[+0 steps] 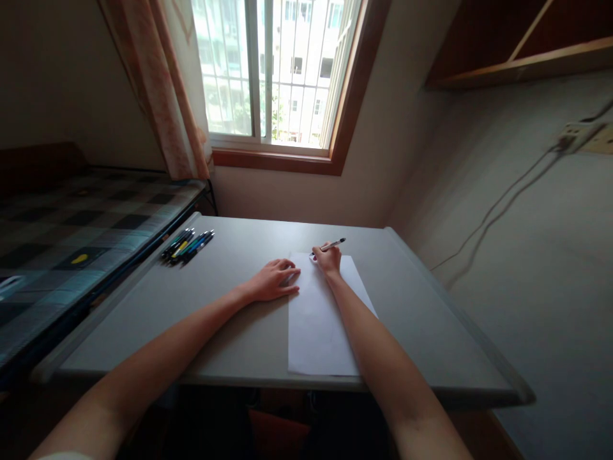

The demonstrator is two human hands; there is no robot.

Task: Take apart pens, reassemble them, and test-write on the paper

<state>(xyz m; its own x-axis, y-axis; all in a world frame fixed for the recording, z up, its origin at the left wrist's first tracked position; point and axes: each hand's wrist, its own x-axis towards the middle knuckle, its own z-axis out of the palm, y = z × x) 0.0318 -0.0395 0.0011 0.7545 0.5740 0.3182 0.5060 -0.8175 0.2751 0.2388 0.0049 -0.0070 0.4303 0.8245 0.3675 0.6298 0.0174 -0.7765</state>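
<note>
A white sheet of paper (318,332) lies lengthwise on the grey table (230,255), its near end by the front edge. My right hand (328,259) is closed around a pen (338,243) over the upper part of the sheet, the pen's dark end pointing up and to the right. The wrist rests over the paper. My left hand (274,280) lies on the table with its fingers spread, the fingertips touching the sheet's left edge. Whether the pen's tip meets the paper is too small to tell.
Several pens (186,246) lie in a bunch at the table's back left. A bed with a checked cover (96,217) stands to the left. Behind the table are a curtain (167,96) and a barred window. A cable (498,204) hangs along the right wall.
</note>
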